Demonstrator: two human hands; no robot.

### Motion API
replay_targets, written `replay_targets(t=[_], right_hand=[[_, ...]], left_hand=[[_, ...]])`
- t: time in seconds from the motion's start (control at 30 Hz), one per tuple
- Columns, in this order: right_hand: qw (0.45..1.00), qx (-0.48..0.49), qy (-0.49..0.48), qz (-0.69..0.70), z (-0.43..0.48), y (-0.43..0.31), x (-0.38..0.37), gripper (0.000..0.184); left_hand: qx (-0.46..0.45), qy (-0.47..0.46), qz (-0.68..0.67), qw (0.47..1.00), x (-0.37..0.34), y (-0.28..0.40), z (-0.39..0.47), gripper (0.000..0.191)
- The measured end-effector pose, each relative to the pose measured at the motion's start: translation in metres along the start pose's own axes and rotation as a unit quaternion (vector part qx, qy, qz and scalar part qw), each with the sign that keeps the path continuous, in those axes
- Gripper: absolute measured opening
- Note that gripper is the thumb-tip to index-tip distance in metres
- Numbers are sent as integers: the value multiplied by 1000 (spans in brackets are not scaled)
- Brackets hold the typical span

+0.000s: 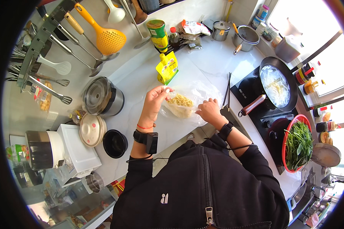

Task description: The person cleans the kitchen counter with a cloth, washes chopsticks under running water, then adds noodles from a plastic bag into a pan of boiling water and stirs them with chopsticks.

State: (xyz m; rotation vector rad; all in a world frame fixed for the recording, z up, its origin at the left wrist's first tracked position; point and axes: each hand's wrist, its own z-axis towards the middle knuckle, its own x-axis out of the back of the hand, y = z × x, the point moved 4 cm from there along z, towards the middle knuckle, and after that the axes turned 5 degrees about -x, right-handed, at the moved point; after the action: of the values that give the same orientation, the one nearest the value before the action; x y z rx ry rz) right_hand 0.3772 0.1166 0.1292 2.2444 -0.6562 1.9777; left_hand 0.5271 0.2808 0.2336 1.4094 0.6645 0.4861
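Observation:
A clear plastic bag [207, 90] lies spread on the white marbled counter with yellow noodles [181, 102] inside it. My left hand [157, 98] pinches the bag's left edge between thumb and fingers. At the bag's right side my right hand [210, 111] has its fingers curled on the plastic. To the right of it, a pair of dark chopsticks [227, 91] rests at the counter's edge. A black wok [278, 84] stands on the cooktop, holding bubbling, whitish water with some noodles in it.
A red basket [284, 143] of leafy greens sits on the cooktop's near side. The wok's wooden handle [253, 105] points towards me. Beyond the bag stands a yellow pouch [167, 68]. On the left are a lidded grey pot [103, 96] and a black bowl [115, 144].

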Motion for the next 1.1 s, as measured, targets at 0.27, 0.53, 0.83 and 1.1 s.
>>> replay_targets(t=[0.27, 0.53, 0.83, 1.1], right_hand=[[950, 79, -110, 280, 5, 3, 3, 34], [967, 59, -111, 222, 3, -19, -24, 50], [649, 55, -57, 757, 18, -14, 39, 46], [614, 84, -129, 774, 32, -48, 34, 54]], left_hand=[[12, 5, -52, 999, 0, -6, -3, 21], [1, -19, -35, 999, -6, -11, -7, 21], [-10, -55, -15, 998, -14, -13, -14, 27], [-4, -25, 9, 1000, -37, -42, 0, 14]])
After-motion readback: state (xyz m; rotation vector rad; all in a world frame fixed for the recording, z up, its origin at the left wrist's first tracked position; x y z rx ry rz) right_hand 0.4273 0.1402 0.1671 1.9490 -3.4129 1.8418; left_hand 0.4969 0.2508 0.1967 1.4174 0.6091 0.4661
